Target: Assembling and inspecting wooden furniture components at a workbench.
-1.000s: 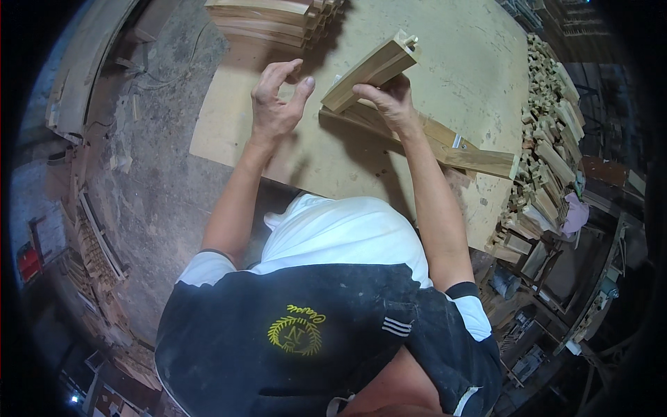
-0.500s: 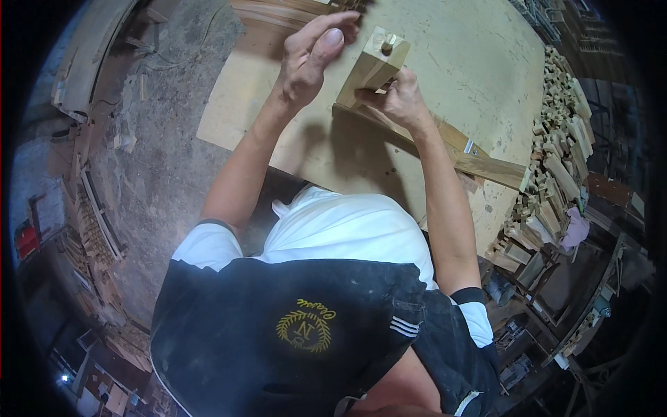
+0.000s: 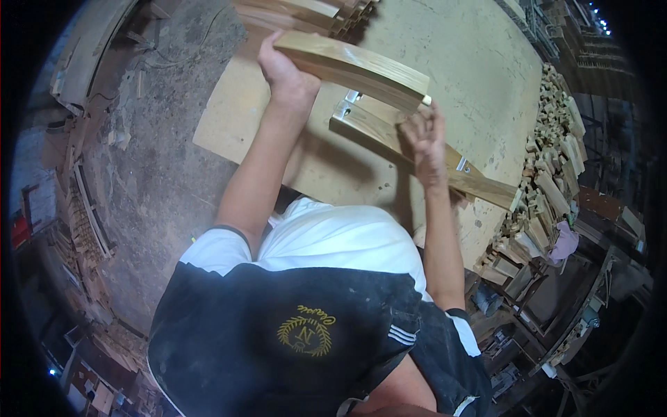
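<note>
A curved light-wood piece point(image 3: 354, 66) is raised above the worktable, with my left hand point(image 3: 281, 73) closed round its left end. A pale dowel point(image 3: 426, 101) sticks out of its right end. Just below that end is my right hand point(image 3: 425, 139), its fingers partly bent but apart and slightly blurred; a fingertip is close to the dowel, and I cannot tell whether it touches. Under the raised piece lies a wooden frame point(image 3: 375, 132) of joined bars, with metal fittings point(image 3: 464, 165) at its joints. My right hand hovers over this frame.
The pale worktable board point(image 3: 486, 76) spreads under the frame. Stacked wood pieces point(image 3: 306, 14) lie at its far left edge. A long heap of wood offcuts point(image 3: 549, 160) lines the right side, with a pink cloth point(image 3: 564, 240) on it. Grey floor point(image 3: 174, 153) shows at left.
The wood piece has swung from end-on to lengthwise across my view. My left hand, empty before, now grips its left end; my right hand has let go and moved lower.
</note>
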`<state>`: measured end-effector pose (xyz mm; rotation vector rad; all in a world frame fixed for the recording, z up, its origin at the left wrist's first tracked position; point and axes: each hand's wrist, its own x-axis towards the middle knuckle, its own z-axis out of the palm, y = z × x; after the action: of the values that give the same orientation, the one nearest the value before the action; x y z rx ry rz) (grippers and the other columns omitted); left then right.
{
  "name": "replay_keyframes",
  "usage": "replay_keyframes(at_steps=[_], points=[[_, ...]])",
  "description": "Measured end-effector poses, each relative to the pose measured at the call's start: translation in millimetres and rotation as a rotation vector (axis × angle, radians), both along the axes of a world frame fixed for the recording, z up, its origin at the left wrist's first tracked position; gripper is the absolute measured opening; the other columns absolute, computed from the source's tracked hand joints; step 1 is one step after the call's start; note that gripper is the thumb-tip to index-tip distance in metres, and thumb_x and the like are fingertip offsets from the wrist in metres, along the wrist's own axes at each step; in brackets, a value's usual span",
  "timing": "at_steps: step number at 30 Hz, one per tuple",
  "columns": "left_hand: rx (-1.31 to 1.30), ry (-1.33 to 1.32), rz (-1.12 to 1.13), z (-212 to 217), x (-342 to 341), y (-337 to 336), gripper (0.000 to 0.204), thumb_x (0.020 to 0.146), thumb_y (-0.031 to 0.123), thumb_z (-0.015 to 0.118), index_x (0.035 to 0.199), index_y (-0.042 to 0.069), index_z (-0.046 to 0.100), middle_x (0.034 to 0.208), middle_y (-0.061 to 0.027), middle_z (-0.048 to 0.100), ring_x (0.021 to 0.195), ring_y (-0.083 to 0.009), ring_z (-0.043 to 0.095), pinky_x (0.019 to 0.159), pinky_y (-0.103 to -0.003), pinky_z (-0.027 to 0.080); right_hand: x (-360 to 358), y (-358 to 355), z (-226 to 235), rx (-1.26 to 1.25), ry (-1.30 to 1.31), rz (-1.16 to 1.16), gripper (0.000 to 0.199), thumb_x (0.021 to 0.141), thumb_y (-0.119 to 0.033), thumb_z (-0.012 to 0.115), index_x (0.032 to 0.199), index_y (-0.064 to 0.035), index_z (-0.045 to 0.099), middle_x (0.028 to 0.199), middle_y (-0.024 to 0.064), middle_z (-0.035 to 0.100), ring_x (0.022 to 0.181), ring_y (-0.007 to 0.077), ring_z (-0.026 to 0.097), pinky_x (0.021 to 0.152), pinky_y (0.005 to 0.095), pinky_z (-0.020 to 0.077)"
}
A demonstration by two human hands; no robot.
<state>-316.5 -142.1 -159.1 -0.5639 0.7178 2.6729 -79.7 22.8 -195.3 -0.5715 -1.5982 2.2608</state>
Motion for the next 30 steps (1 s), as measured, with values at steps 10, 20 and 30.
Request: replay_keyframes(at_steps=[10, 20, 30], points=[[-0.163, -0.119, -0.155, -54.8, 27.2, -5.7, 0.027, 0.099, 0.032, 0.049, 0.097, 0.009, 0.061, 0.095, -0.0078, 0.066, 0.088, -0.0231, 0.063, 0.083, -0.041, 0.051, -70.4, -20.6, 44.7, 0.114, 0.173, -0.256, 0.047, 0.079, -0.015, 0.083, 0.116, -0.0003, 0.059, 0.103, 0.0074, 0.066, 0.092, 0.0166, 0.066, 0.081, 0.0312, 0.0574], [-0.556, 0.557, -0.286, -66.4, 30.4, -46.0, 0.031, 0.093, 0.016, 0.063, 0.12, 0.0, 0.062, 0.109, -0.0089, 0.068, 0.102, -0.0165, 0.065, 0.092, -0.031, 0.052, -68.4, -4.2, 57.6, 0.451, -0.045, 0.028, 0.049, 0.078, -0.006, 0.083, 0.116, 0.0012, 0.052, 0.103, 0.0109, 0.067, 0.092, 0.018, 0.067, 0.083, 0.0312, 0.0574], [-0.846, 1.499, -0.459, -31.4, 43.2, -10.0, 0.084, 0.068, 0.019, 0.086, 0.141, 0.007, 0.045, 0.118, -0.0081, 0.064, 0.11, -0.0206, 0.062, 0.097, -0.034, 0.048, -78.5, -8.3, 56.8, 0.687, 0.043, 0.111, 0.049, 0.077, -0.005, 0.083, 0.113, 0.0002, 0.051, 0.098, 0.0111, 0.07, 0.09, 0.0212, 0.071, 0.08, 0.0322, 0.06]])
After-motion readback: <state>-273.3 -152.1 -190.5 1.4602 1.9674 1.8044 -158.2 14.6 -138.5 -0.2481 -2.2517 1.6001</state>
